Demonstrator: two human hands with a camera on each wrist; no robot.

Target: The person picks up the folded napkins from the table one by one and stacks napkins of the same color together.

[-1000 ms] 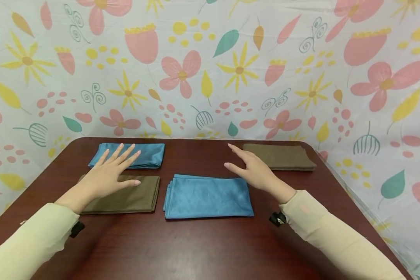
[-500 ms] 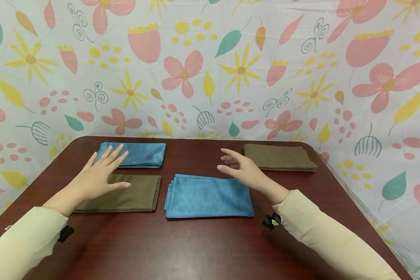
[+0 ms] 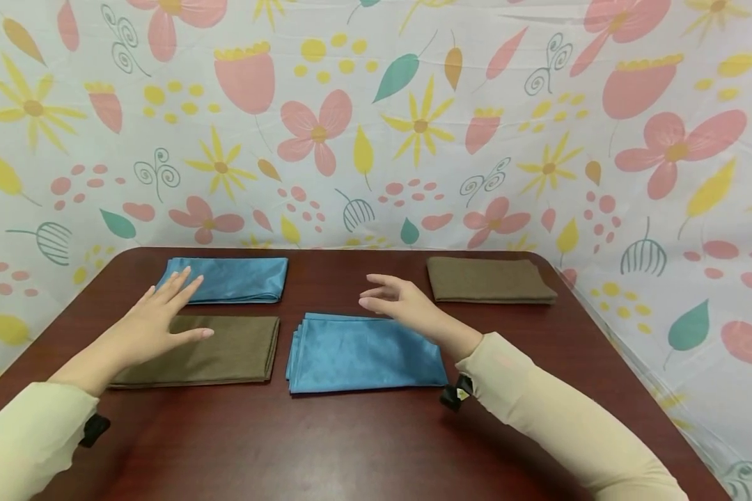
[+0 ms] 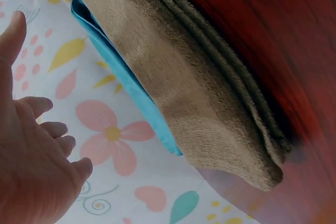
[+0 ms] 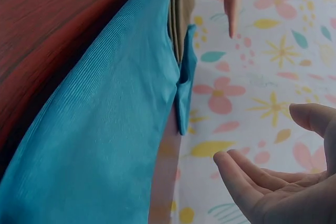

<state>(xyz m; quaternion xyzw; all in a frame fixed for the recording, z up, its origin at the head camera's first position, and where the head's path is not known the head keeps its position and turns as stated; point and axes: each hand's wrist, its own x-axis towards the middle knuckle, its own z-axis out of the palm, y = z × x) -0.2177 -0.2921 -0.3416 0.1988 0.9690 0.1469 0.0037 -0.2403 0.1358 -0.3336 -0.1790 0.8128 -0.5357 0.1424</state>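
Above the front-left brown folded cloth [image 3: 225, 348] my left hand [image 3: 147, 330] hovers with fingers spread, holding nothing. Its fingertips overlap the rear-left blue folded cloth [image 3: 244, 278] in the head view. My right hand [image 3: 413, 309] hangs over the back right part of the front blue folded cloth [image 3: 363, 358], its fingers loosely bent and gripping nothing. In the left wrist view, the brown cloth [image 4: 184, 77] lies apart from the fingers. The right wrist view has the blue cloth [image 5: 105, 108] beside the hand, also without contact.
Another brown folded cloth [image 3: 491, 280] lies at the back right of the dark wooden table [image 3: 326, 445]. A flower-patterned sheet [image 3: 376, 174] hangs behind the table and along its right side. A black strap piece [image 3: 456, 393] sits at each wrist.
Both hands have drifted left through the air, the left one also slightly downward. My right fingers have bent a little more. The cloths lie as before; the head view has shifted slightly.
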